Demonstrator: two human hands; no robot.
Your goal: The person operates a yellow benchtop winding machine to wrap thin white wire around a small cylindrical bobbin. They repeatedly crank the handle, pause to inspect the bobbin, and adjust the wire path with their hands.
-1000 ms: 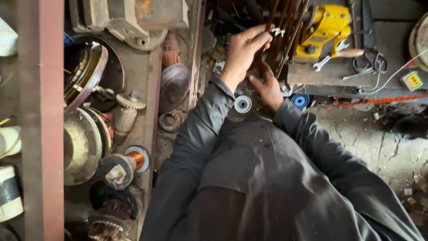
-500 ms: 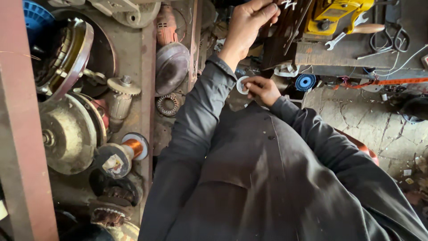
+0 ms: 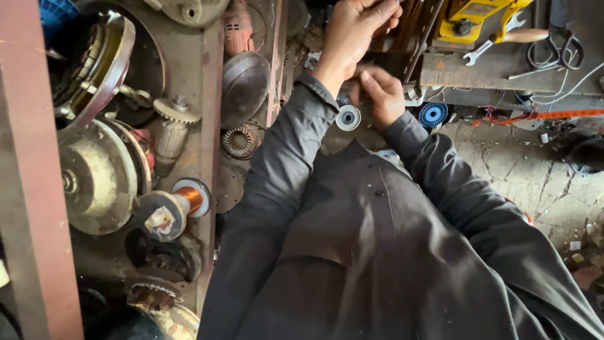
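At twelve o'clock above our dark sleeves | our left hand curls its fingers over the rusty frame | our right hand clenched, grasp unclear | small white spool just beside it at eight o'clock.

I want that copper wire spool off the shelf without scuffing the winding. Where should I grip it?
Grip the copper wire spool by its two end discs, one at each end, coming from the open front of the shelf. It lies on its side with the bare copper between the discs exposed, so keep fingers off the middle.
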